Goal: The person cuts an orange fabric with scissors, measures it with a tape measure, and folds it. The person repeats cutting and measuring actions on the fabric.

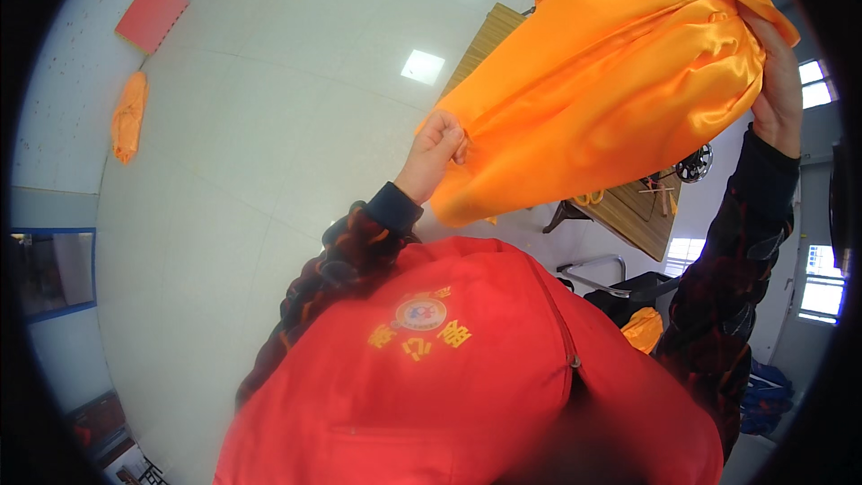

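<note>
A large piece of shiny orange satin cloth is stretched between my two hands, raised in front of me. My left hand pinches its lower left edge, fingers closed on the fabric. At the far right, my right hand grips the gathered other end, its fingers partly hidden behind the folds. The cloth hangs in long creases and covers much of the table behind it. What garment or item the cloth forms, I cannot make out.
A wooden table stands behind the cloth, with a black wheel near it. A chair with orange fabric is at my right. An orange bundle and a red mat lie by the left wall.
</note>
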Action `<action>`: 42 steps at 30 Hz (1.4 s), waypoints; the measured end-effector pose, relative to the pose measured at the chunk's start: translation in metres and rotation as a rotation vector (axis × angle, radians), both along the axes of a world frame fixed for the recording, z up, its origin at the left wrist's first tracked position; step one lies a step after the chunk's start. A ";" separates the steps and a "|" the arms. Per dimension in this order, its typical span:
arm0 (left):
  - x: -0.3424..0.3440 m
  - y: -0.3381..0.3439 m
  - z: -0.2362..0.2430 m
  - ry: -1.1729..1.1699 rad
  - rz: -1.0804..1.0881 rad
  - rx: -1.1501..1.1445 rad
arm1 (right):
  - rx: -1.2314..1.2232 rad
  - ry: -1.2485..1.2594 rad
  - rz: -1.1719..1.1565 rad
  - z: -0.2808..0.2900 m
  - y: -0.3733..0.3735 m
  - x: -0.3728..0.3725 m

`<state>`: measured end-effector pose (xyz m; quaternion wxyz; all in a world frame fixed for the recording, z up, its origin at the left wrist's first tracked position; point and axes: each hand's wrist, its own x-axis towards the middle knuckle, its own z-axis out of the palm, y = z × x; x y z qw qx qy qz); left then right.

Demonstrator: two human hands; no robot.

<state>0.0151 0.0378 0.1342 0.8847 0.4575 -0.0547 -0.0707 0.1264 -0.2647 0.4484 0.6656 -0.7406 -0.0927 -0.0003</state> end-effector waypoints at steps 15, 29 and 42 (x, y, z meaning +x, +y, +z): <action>0.056 -0.001 0.025 -0.096 -0.061 0.109 | 0.040 -0.019 0.130 0.045 -0.012 0.045; 0.159 -0.037 0.037 -0.228 -0.210 0.431 | 0.165 -0.258 -0.007 0.041 0.036 0.066; 0.213 -0.085 -0.043 0.014 -0.179 0.396 | -0.245 -0.438 -0.116 -0.067 -0.043 0.184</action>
